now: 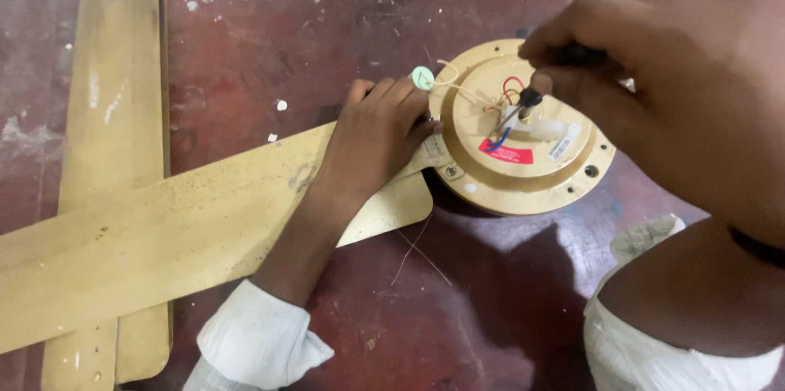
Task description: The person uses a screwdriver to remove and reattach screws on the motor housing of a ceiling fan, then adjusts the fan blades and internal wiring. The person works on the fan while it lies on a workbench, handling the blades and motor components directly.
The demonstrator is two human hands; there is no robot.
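Note:
A round gold ceiling fan motor point(523, 182) lies on the dark red floor, with red, blue and white wires point(505, 105) and a red label on its top. My left hand point(378, 133) rests flat on the end of a gold fan blade point(163, 235) where it meets the motor. My right hand point(654, 88) is closed around a dark-handled screwdriver point(523, 103), its tip down among the wires at the motor's centre. A small pale green disc point(422, 77) sits by the motor's rim.
A second gold blade point(114, 96) lies lengthwise at the left, crossed by the first. The red floor point(458, 309) is paint-flecked with white patches at the top. Thin loose wire strands point(421, 252) lie in front of the motor.

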